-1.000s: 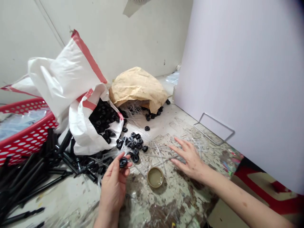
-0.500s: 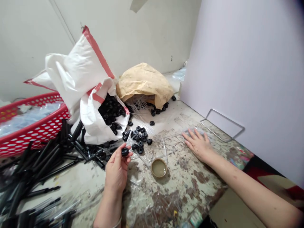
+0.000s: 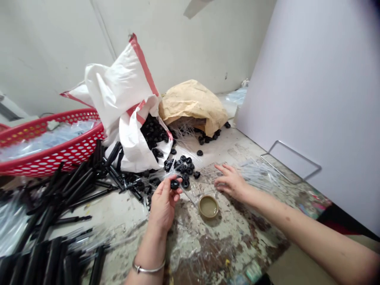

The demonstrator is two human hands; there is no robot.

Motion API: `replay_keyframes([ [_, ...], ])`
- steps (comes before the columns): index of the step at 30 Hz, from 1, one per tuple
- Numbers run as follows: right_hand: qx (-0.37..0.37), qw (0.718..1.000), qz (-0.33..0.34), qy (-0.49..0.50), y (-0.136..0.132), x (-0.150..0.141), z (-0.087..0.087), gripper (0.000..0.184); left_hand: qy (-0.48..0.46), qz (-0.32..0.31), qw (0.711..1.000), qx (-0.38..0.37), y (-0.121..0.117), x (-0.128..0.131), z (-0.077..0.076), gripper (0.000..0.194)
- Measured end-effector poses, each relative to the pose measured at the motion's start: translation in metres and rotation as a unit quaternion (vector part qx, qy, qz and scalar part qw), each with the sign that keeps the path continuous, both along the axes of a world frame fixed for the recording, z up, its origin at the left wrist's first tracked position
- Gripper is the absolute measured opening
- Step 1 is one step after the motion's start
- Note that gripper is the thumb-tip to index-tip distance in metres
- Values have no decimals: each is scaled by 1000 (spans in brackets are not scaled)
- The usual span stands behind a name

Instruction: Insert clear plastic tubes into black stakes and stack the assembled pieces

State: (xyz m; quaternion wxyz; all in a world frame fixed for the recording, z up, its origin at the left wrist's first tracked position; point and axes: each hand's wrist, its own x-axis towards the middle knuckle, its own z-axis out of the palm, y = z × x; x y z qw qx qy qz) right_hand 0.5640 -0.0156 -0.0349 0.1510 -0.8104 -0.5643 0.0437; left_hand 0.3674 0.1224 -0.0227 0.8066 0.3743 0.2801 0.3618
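My left hand pinches a small black ring-shaped cap between thumb and fingers, above the table. More black caps lie in a loose pile just beyond it, with thin clear tubes among them. My right hand is open, fingers spread and pointing left, low over the worn tabletop; whether it touches the surface I cannot tell. Beside it on the right lie several thin clear tubes. Between my hands stands a small round dish with a clear-looking liquid in it.
A white sack with red edging spills black caps. Beside it a brown paper bag holds clear tubes. Black plastic tubes heap at left, below a red perforated basket. A wire handle juts from the pale panel at right.
My right hand has moved left off the clear tubes at right, uncovering them. My left hand keeps its hold on the black cap. The view has shifted left.
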Motion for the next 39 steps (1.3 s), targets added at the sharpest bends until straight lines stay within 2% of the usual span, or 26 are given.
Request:
replay_keyframes([
  [2, 19, 997, -25, 67, 8, 7, 13, 6, -8, -13, 1000, -4, -2, 0, -1, 30],
  [4, 49, 985, -56, 158, 12, 8, 34, 10, -19, -18, 1000, -9, -2, 0, -1, 30],
  [7, 86, 956, -78, 271, 10, -5, 66, 21, -49, -5, 999, -20, 1, 0, -2, 31],
  [9, 65, 948, -67, 306, 2, -18, 77, 26, -71, 6, 997, -30, 4, -1, -3, 31],
  [12, 4, 967, -26, 254, -11, -36, 72, 29, -89, 0, 995, -37, 5, -2, -3, 30],
  [16, -18, 998, 34, 59, -21, -47, 51, 23, -95, -41, 994, -33, -2, -2, -1, 33],
  [20, 10, 982, 157, -105, -21, -50, 45, 18, -75, -72, 994, -39, -11, -1, 2, 35],
  [25, 16, 963, 172, -208, -17, -58, 50, 19, -58, -100, 993, -36, -17, -1, 3, 35],
  [29, 45, 974, 142, -168, -20, -60, 55, 16, -64, -119, 990, -49, -19, -2, 3, 32],
  [32, 98, 989, 101, -38, -22, -61, 66, 16, -70, -129, 987, -66, -22, -3, 5, 31],
  [35, 148, 981, 81, 92, -21, -64, 80, 17, -77, -143, 984, -73, -25, -2, 6, 30],
  [39, 167, 976, 95, 106, -14, -67, 92, 17, -78, -158, 982, -69, -28, -2, 7, 31],
])
